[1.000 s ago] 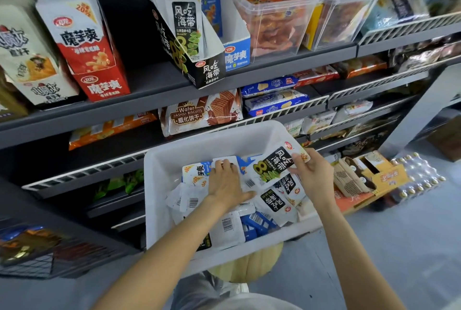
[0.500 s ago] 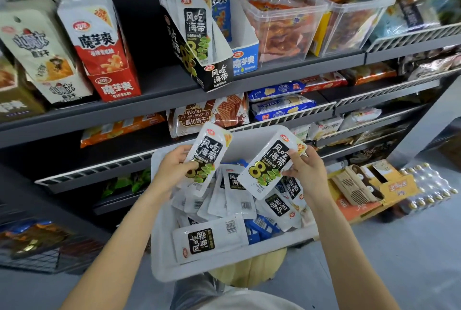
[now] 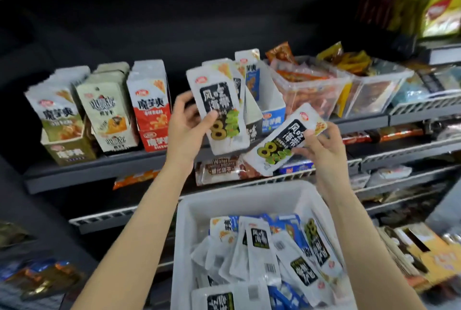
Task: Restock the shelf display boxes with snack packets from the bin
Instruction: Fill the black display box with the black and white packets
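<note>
Both arms raised, left grip and right grip each closed, thumbs forward.

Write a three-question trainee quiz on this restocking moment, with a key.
1. True or false: the left hand holds its kelp packet roughly upright.
2. The right hand holds: A) a wafer biscuit pack B) a tilted kelp packet C) nothing.
3. Fill in: the spare packets lie in the white ___.

Key: 1 true; 2 B; 3 bin.
</note>
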